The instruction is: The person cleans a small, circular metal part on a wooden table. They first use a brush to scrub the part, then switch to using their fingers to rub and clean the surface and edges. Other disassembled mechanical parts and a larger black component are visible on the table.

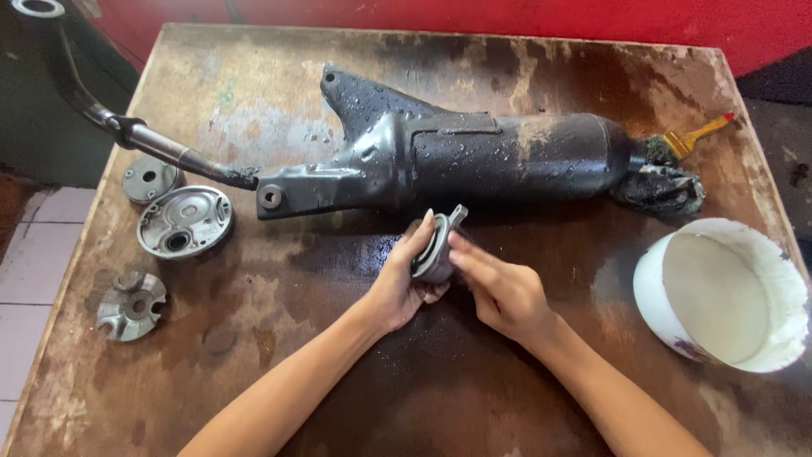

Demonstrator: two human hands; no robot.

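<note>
On the table: my wet workbench [440, 398], exhaust pipe [474, 156] lying across it.
Left hand [402, 283]: closed around a small metal part [436, 250], just below the pipe.
Right hand [499, 288]: fingers loosely extended, touching the part's face.
Best handling, I judge: grip firmly; it looks slippery.
Left side: three metal discs [184, 222].
Right side: white bowl [723, 292], brush [694, 137].

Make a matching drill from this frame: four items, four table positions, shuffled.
Items:
1. white bucket
2. paintbrush
3. round grey cover
4. small metal part

Positions:
A. left side of the table, below a smaller disc
B. held between both hands, mid-table
C. right edge of the table, lying on its side
D. far right corner, past the exhaust's end

Pairs: 1-C, 2-D, 3-A, 4-B
</note>
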